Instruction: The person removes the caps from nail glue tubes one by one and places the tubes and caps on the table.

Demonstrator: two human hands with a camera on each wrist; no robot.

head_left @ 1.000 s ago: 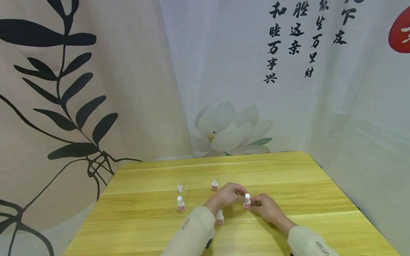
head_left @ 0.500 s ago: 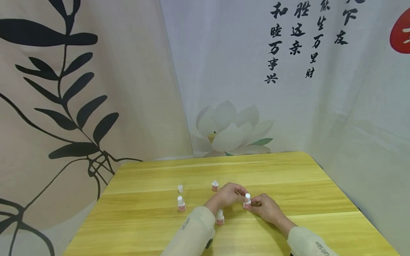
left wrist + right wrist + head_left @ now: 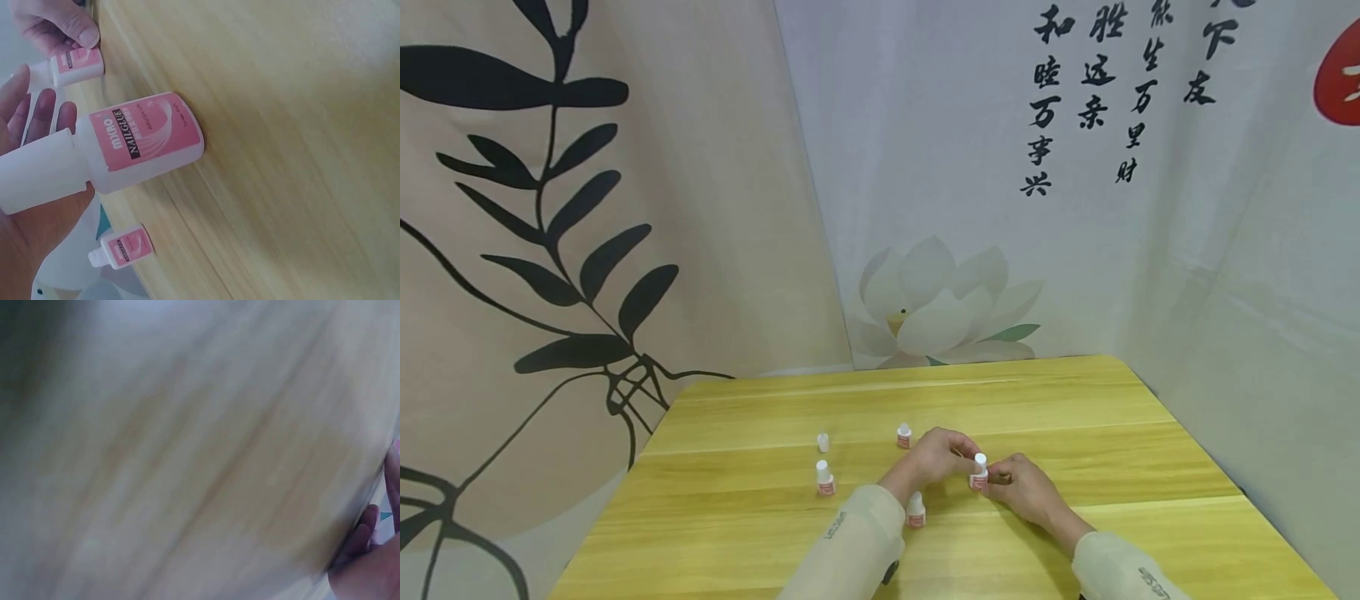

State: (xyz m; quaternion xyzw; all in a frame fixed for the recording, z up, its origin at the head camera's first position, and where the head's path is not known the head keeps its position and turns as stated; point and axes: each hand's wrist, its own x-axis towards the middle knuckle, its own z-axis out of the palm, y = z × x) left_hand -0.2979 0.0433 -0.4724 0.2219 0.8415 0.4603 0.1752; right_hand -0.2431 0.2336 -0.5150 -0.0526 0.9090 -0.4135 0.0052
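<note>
Against right hand (image 3: 1024, 490), white-capped bottle (image 3: 978, 481).

Table (image 3: 1075, 400), before you; cloth backdrop (image 3: 760, 250) behind its far edge. Over its middle, somewhat right: one held bottle (image 3: 978, 481), between your left hand (image 3: 936, 455) at its left, by the top, and your right hand (image 3: 1026, 487) at its right, by the body. Nearer you than the held bottle and left of it: one front bottle (image 3: 916, 512), upright on the table, just right of your left sleeve (image 3: 857, 537). Beyond your left wrist: one rear bottle (image 3: 904, 437), upright. Left of that sleeve: one side bottle (image 3: 825, 480), upright, well apart from the other bottles. Just behind the side bottle, left of the rear bottle: one cap (image 3: 823, 443).
</note>
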